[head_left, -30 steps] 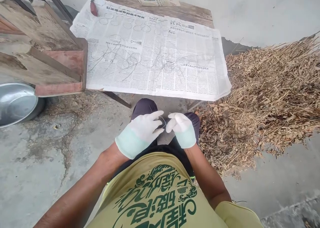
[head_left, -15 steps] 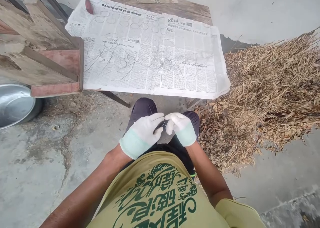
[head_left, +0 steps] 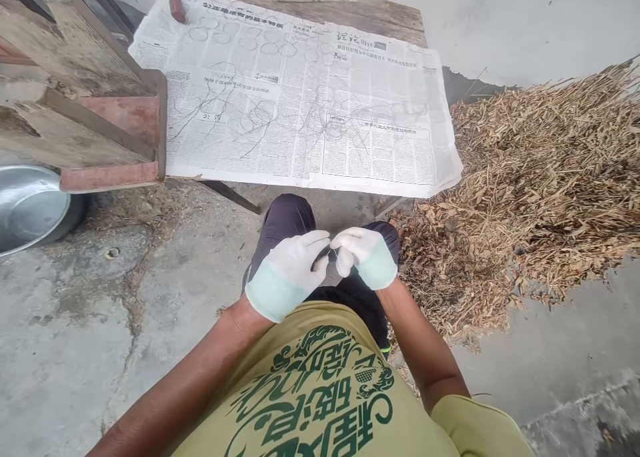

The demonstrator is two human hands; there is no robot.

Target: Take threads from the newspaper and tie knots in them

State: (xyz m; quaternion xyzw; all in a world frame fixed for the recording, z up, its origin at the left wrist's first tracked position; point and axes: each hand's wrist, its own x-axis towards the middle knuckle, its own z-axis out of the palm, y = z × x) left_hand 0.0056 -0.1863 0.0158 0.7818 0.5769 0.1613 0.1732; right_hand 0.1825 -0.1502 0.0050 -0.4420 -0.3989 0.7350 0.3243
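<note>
Concrete floor and a pale wall make up this corner, w/ a heap of dry stalks on the right and a metal basin far left, nr a worn wooden frame. Newspaper covers most of the wood table; on it lie thin wire rings toward the back, a looser tangle of wire closer in, plus a red-handled tool at the top-left corner. Person's in gloves, hands over the lap, just off the table's nr edge. What's changed in the last sec: the hands have drawn together, so fingertips that stood apart w/ a curve of wire btwn them now all but meet, and much less of it shows. Right hand has thumb and forefinger pinched on the thin wire. Left hand is curled round from the other side, a gap btwn its thumb and fingers; can't tell from here if it's gripping the wire's other end or just steadying it. Looks to me like close fingertip work on that one piece, prob. mid-step, w/ the stuff on the newspaper left alone.
</note>
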